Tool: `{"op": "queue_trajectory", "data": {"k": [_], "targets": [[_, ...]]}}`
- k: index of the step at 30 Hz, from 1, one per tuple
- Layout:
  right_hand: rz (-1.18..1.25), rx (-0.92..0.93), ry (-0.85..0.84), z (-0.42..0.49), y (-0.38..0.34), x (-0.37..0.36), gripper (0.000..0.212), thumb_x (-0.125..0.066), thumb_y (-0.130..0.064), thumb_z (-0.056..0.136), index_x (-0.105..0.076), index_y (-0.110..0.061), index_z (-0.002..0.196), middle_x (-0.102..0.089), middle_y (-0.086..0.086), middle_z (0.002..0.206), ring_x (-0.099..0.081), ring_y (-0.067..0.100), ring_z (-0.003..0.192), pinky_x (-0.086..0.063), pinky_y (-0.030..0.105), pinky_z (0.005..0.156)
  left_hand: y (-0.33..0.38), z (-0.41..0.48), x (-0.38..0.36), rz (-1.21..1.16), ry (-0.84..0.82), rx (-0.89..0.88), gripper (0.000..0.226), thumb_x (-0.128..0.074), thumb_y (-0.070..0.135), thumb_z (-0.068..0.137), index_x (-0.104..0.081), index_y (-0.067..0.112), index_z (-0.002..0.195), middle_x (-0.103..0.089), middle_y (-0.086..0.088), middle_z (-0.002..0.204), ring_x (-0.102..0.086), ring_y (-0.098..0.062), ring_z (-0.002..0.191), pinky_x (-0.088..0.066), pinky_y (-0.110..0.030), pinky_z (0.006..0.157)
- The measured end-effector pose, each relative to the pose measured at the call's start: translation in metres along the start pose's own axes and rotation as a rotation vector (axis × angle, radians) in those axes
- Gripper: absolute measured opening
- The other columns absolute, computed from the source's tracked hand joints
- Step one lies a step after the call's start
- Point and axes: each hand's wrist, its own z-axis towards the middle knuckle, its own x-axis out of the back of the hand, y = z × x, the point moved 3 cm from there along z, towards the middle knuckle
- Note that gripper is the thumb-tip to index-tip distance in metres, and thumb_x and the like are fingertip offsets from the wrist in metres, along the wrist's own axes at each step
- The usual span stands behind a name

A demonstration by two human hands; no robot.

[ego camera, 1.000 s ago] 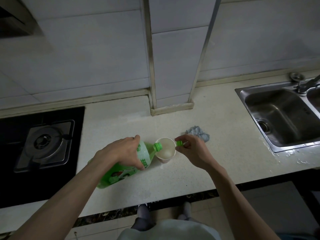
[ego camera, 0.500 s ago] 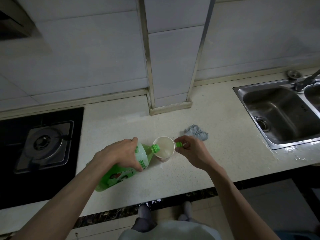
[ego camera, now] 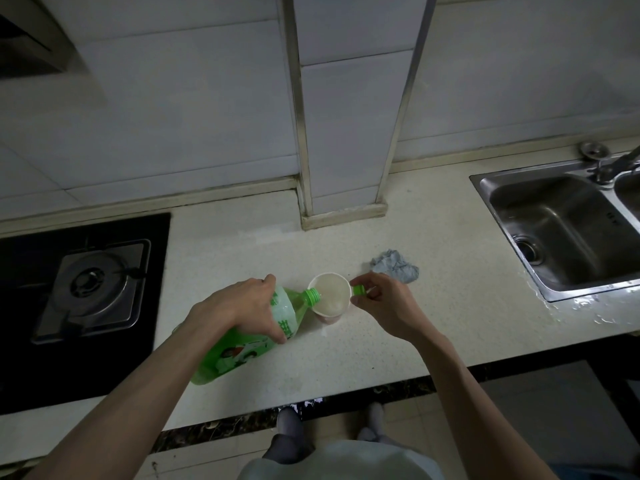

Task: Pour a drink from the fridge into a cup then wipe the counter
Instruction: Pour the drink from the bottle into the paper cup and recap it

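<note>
My left hand point(ego camera: 239, 308) grips a big green drink bottle point(ego camera: 239, 351) that is tilted to the right, its open mouth over the rim of a white paper cup point(ego camera: 329, 297). The cup stands on the pale counter point(ego camera: 450, 341) and holds pale liquid. My right hand point(ego camera: 384, 303) is just right of the cup, pinching the green bottle cap point(ego camera: 358, 290) next to the cup's rim. A crumpled blue-grey cloth point(ego camera: 394, 266) lies on the counter behind my right hand.
A black gas hob point(ego camera: 90, 289) sits on the left. A steel sink point(ego camera: 568, 237) with a tap point(ego camera: 620, 164) is at the right, with water drops along its front edge. A tiled column point(ego camera: 343, 202) juts from the back wall. A small wet patch lies beside the cup's base.
The bottle stays tilted over the cup and both hands keep their grip. The liquid level in the cup looks higher than a second ago.
</note>
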Motion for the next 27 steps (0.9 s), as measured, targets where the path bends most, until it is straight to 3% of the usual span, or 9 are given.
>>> {"op": "queue_trajectory", "data": {"k": [4,8,21,27], "targets": [[-0.010,0.000,0.001,-0.0009,-0.0006,0.0014,0.026,-0.072,-0.019,0.086,-0.068,-0.018,0.111,-0.059,-0.013,0.079,-0.056,-0.007,0.062,-0.041,0.006,0.055,-0.0001,0.0004,0.0017,0.000,-0.003,0.006,0.094,-0.076,0.061,0.063,-0.029,0.017,0.133,-0.048,0.005,0.097,-0.054,-0.012,0.083,-0.053,-0.030,0.068],[-0.016,-0.004,-0.004,-0.0003,-0.0004,0.0014,0.027,-0.072,-0.021,0.087,-0.068,-0.018,0.114,-0.064,-0.006,0.089,-0.062,-0.002,0.073,-0.042,0.010,0.061,-0.0014,0.0006,0.0028,0.007,-0.002,0.014,0.095,-0.076,0.062,0.062,-0.030,0.018,0.132,-0.048,0.005,0.096,-0.054,-0.013,0.084,-0.054,-0.032,0.070],[-0.036,0.006,-0.011,0.0029,0.0000,-0.0014,0.029,-0.071,-0.021,0.087,-0.067,-0.018,0.115,-0.068,-0.001,0.100,-0.062,-0.002,0.077,-0.046,0.009,0.063,-0.0025,-0.0009,0.0025,0.010,-0.020,0.019,0.094,-0.077,0.061,0.063,-0.031,0.017,0.133,-0.047,0.006,0.093,-0.054,-0.013,0.083,-0.053,-0.031,0.069],[-0.013,-0.002,-0.009,0.0022,0.0009,-0.0020,0.026,-0.072,-0.020,0.086,-0.068,-0.018,0.112,-0.066,-0.002,0.092,-0.060,-0.002,0.070,-0.042,0.009,0.060,-0.0017,0.0003,0.0036,0.004,-0.022,0.015,0.095,-0.076,0.063,0.062,-0.031,0.017,0.132,-0.048,0.005,0.094,-0.054,-0.014,0.083,-0.054,-0.032,0.070]]}}
